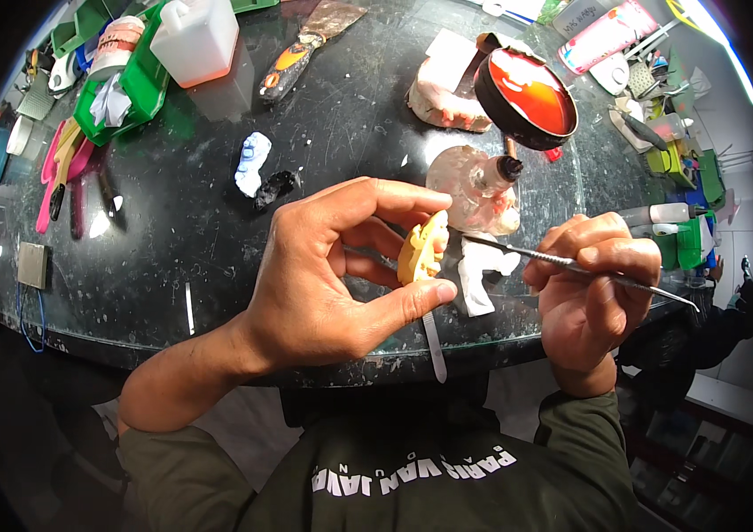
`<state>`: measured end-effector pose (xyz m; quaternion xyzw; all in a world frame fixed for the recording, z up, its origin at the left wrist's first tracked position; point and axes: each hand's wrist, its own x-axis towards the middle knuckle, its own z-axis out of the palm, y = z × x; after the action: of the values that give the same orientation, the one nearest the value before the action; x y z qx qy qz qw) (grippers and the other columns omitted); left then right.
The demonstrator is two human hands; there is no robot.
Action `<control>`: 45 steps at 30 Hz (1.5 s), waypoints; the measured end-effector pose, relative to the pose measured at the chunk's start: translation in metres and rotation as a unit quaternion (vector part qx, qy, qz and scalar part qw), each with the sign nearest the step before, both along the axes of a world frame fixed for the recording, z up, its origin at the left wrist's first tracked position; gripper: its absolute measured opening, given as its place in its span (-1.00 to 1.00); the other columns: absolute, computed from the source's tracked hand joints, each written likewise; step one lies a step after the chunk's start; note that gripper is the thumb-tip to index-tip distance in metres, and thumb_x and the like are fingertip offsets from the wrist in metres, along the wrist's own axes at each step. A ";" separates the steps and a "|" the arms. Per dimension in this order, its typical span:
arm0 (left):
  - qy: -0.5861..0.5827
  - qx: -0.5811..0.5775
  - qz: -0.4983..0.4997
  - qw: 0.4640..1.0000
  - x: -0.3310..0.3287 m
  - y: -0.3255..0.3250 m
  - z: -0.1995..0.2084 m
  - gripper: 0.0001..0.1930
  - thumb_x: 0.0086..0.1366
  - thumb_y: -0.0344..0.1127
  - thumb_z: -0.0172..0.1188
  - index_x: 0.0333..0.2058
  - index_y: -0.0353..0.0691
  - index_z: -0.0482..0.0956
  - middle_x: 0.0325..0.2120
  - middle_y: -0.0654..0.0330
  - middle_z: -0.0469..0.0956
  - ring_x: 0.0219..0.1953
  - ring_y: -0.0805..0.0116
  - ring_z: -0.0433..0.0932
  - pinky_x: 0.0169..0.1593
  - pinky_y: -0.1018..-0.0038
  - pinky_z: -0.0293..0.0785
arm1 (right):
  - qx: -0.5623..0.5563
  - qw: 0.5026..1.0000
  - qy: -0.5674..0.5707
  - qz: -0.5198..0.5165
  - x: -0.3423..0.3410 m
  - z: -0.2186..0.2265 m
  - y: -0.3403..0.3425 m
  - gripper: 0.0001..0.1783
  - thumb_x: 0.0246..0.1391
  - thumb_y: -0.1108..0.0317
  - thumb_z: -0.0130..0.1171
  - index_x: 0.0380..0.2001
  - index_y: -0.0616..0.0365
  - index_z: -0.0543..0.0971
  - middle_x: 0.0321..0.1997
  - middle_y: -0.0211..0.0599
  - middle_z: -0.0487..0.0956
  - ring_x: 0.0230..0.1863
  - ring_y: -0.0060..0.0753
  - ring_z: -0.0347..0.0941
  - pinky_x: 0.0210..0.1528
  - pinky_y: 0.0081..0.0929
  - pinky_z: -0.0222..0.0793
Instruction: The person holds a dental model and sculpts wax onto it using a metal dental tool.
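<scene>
Near centre of frame, my left fingers (381,192) gripped small yellow dental model (419,255). Right of centre, my right fingers (608,255) pinched slim metal tool (554,258), one tip close beside model. Upper right of frame, round black pan (507,127) with red contents (531,89) showed near glass burner (469,182). Upper left, green bin (151,84) stood on dark surface (208,191).

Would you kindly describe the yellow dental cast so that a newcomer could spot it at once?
Over the dark tabletop, find the person's left hand. It holds the small, bumpy yellow dental cast, whose colour sets it apart from the white piece lying to its right.
</scene>
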<state>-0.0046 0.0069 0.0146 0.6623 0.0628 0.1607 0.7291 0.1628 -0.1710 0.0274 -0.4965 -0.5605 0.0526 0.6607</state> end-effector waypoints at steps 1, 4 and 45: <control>0.002 0.000 0.003 1.000 0.000 0.000 0.000 -0.44 0.09 -0.62 0.43 0.09 -0.40 0.49 -0.12 0.10 0.58 -0.17 0.42 0.66 -0.10 0.50 0.69 | 0.012 1.000 -0.010 -0.013 0.003 0.001 -0.001 -0.78 0.11 0.51 -0.11 -0.15 0.31 0.37 -0.38 0.06 0.49 -0.57 -0.34 0.46 -0.58 -0.49 0.39; -0.005 0.004 0.005 1.000 0.000 0.001 -0.001 -0.45 0.09 -0.62 0.43 0.09 -0.42 0.48 -0.11 0.09 0.58 -0.17 0.43 0.66 -0.09 0.50 0.69 | 0.062 0.988 -0.007 -0.142 0.009 0.006 -0.001 -0.75 0.38 0.24 -0.06 -0.12 0.24 0.36 -0.30 0.01 0.48 -0.56 -0.34 0.47 -0.63 -0.57 0.35; 0.005 -0.026 -0.012 1.000 0.001 -0.001 0.001 -0.42 0.13 -0.65 0.38 0.14 -0.44 0.41 -0.06 -0.04 0.57 -0.10 0.26 0.68 -0.02 0.43 0.70 | -0.051 0.996 -0.069 0.022 -0.007 0.004 -0.006 -0.82 0.32 0.36 0.04 -0.13 0.24 0.41 -0.31 -0.01 0.56 -0.42 -0.25 0.60 -0.41 -0.35 0.55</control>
<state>-0.0035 0.0055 0.0161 0.6443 0.0625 0.1472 0.7479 0.1560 -0.1770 0.0317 -0.5195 -0.6121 0.0619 0.5930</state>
